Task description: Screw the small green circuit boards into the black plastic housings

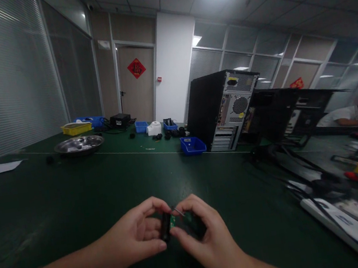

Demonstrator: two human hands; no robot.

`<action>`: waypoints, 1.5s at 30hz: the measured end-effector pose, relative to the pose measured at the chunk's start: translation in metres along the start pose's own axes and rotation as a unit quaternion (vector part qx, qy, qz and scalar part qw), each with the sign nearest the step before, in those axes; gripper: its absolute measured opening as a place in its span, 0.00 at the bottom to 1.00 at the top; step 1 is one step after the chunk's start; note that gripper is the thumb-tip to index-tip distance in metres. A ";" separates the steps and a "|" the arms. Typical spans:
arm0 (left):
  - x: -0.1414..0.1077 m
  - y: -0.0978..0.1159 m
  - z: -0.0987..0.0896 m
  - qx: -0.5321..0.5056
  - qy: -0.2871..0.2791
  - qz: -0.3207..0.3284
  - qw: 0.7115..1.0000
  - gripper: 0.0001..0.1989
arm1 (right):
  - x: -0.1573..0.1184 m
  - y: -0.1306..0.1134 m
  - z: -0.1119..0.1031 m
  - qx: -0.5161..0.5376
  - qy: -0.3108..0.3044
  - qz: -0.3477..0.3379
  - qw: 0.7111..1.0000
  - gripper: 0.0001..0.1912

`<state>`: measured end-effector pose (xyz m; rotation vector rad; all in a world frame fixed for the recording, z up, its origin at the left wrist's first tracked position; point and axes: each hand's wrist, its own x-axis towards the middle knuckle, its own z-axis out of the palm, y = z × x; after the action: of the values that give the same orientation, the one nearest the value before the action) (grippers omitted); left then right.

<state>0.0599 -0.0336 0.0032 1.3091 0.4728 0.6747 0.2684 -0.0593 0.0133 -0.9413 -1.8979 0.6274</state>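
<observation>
Low over the front of the green table, my left hand [144,231] grips a small dark oblong piece [166,227] between its thumb and fingers. Right against that piece is a small green circuit board [172,221], pinched by the thumb and fingers of my right hand [207,227]. A thin light-coloured strip or pin [178,212] sticks out at the right fingertips; its kind is too small to make out. The board and the dark piece touch or nearly touch. My fingers cover part of both.
A blue bin [193,145] stands beside a black computer tower [218,111]. Back left are a steel dish [79,145] and a yellow tray [76,128]. Dark cables [288,159] and a white power strip [339,227] lie at right. Another person [344,116] leans on the table far right.
</observation>
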 end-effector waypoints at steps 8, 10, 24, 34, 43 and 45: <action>-0.001 -0.003 0.005 -0.013 0.016 -0.011 1.000 0.21 | -0.002 -0.002 0.004 0.024 -0.014 -0.010 1.000 0.09; -0.001 -0.003 0.005 -0.015 0.016 -0.006 1.000 0.20 | -0.002 -0.002 0.005 0.023 -0.017 -0.013 1.000 0.09; 0.000 0.001 0.004 0.011 0.010 -0.005 1.000 0.19 | -0.004 -0.002 0.002 -0.113 -0.054 -0.041 0.991 0.12; 0.002 0.005 0.008 0.063 0.052 -0.012 0.997 0.14 | -0.007 0.002 0.008 -0.190 -0.089 -0.079 0.975 0.15; 0.010 0.020 -0.101 0.120 0.424 0.095 0.893 0.10 | -0.004 -0.001 -0.002 -0.134 -0.106 -0.019 0.985 0.16; 0.007 0.021 -0.123 0.112 0.457 0.104 0.876 0.10 | -0.004 -0.002 -0.002 -0.124 -0.115 -0.006 0.986 0.14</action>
<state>-0.0209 0.0614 -0.0020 1.1996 1.2130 1.4656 0.2708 -0.0635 0.0133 -1.0498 -2.2252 0.5179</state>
